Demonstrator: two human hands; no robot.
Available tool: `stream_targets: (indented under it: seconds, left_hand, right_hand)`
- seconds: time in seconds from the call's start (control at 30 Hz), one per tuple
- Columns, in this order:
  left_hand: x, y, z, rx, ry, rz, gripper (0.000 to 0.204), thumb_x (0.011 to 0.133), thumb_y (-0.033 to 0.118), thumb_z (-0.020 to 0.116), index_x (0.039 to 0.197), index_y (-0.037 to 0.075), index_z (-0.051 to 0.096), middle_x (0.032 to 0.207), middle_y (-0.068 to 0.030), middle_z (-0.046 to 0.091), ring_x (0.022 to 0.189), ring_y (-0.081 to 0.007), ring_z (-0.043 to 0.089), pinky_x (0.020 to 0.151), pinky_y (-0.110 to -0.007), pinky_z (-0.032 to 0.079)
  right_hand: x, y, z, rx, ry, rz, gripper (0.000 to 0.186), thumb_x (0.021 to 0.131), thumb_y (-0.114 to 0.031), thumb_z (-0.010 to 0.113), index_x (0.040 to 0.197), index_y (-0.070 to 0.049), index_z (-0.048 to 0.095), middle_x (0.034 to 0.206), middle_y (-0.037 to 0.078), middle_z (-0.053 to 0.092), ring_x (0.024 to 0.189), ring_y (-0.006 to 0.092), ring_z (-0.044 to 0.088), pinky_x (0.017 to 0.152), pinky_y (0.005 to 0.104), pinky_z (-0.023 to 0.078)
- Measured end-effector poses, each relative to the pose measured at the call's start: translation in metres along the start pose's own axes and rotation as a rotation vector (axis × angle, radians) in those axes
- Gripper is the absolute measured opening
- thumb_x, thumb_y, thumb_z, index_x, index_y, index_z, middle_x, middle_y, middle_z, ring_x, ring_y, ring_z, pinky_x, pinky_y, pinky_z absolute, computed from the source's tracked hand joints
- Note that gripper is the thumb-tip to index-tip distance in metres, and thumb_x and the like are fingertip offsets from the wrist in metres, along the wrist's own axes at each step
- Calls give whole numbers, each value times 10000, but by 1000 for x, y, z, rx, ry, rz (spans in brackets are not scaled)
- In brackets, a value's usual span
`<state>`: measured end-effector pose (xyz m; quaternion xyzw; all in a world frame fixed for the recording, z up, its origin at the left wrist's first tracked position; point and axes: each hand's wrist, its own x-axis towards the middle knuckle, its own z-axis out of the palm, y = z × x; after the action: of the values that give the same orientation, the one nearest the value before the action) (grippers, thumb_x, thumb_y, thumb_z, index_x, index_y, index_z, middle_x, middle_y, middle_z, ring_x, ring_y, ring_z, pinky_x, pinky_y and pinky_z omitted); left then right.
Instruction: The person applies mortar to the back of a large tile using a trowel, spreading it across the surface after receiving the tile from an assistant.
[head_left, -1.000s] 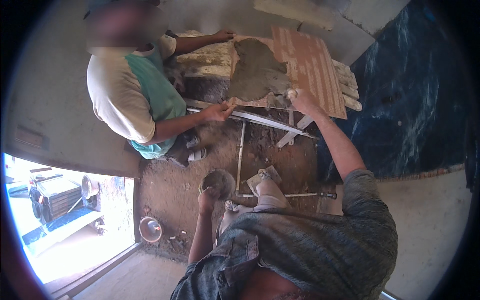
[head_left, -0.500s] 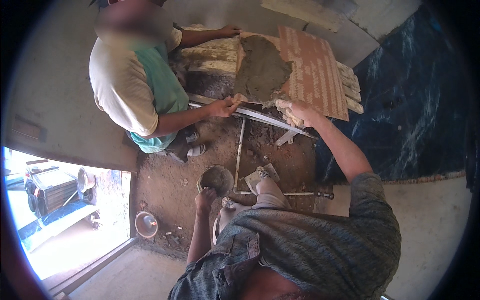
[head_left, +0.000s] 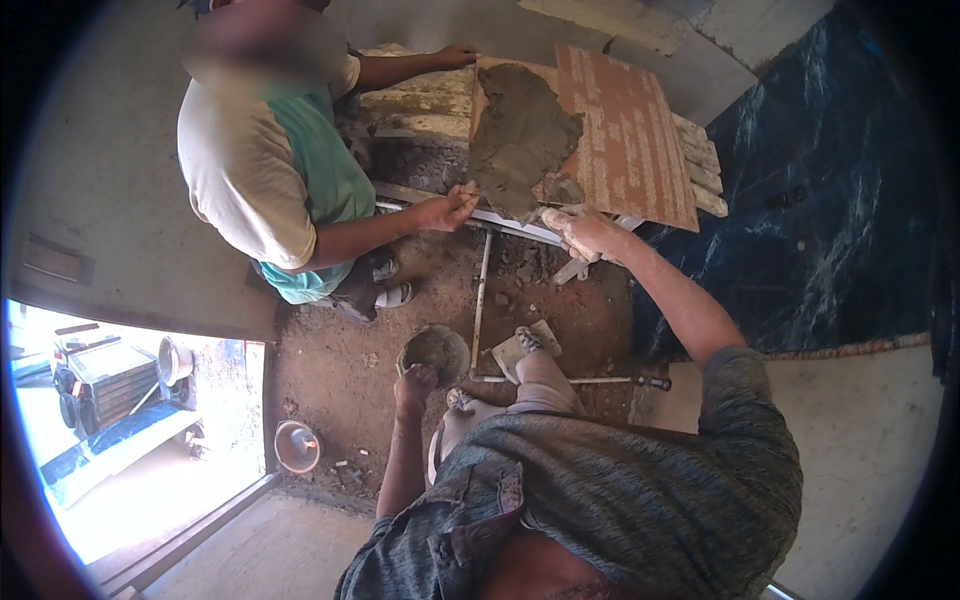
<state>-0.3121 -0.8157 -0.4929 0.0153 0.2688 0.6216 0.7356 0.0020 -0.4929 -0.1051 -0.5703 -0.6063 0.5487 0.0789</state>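
My right hand (head_left: 590, 232) is closed round the handle of a trowel (head_left: 563, 190). The trowel's mortar-smeared blade lies at the near edge of a reddish tile (head_left: 632, 140). Wet grey mortar (head_left: 525, 125) covers much of the left part of the tiles, thick and uneven. Low down, my left hand (head_left: 416, 386) grips the rim of a round pan (head_left: 464, 352) with mortar in it. A co-worker's two hands hold the tile's left side, one at the far corner (head_left: 457, 57) and one at the near corner (head_left: 450, 209).
The tiles lie on a rough plank stand (head_left: 400, 103). The co-worker (head_left: 250, 170) stands at the left. White pipes (head_left: 482, 300) run over the dirt floor, near my feet. An orange-rimmed bucket (head_left: 297, 447) stands by the doorway. Dark blue marbled panels (head_left: 790, 190) cover the right side.
My right hand has shifted slightly nearer to me with the trowel, whose blade now shows more plainly on the tile edge. Mortar reaches farther over the near edge. My left hand stays at the pan.
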Motion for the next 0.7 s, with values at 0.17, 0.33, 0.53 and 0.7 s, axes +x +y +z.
stream_targets:
  seconds: [0.17, 0.33, 0.53, 0.7]
  left_hand:
    - [-4, -2, -1, -45, 59, 12, 279, 989, 167, 407, 1162, -40, 477, 1125, -235, 567, 968, -357, 598, 871, -416, 506]
    - [-12, 3, 39, 82, 555, -33, 340, 970, 191, 476, 1220, -39, 462, 1219, -255, 552, 1071, -382, 591, 922, -454, 508]
    - [-26, 13, 53, 142, 597, -70, 323, 950, 172, 512, 1194, -38, 486, 1141, -218, 612, 1057, -348, 624, 939, -453, 521]
    - [-33, 11, 43, 163, 595, -76, 302, 954, 170, 507, 1178, -32, 503, 1127, -220, 628, 1011, -332, 653, 874, -414, 563]
  right_hand:
    - [-6, 22, 22, -95, 79, -98, 414, 981, -394, 506, 1095, -6, 596, 664, 63, 587, 498, 135, 565, 418, 306, 449]
    - [-29, 29, 25, -27, -23, -19, 420, 984, -385, 513, 1165, -14, 591, 661, 41, 556, 495, 112, 529, 425, 290, 433]
    - [-58, 51, 10, 126, 16, -82, 394, 981, -378, 528, 1140, -24, 596, 660, 37, 553, 484, 107, 522, 413, 276, 422]
    - [-35, 80, 17, 35, 288, -147, 453, 980, -407, 509, 1219, -29, 576, 667, 34, 551, 473, 110, 528, 402, 260, 428]
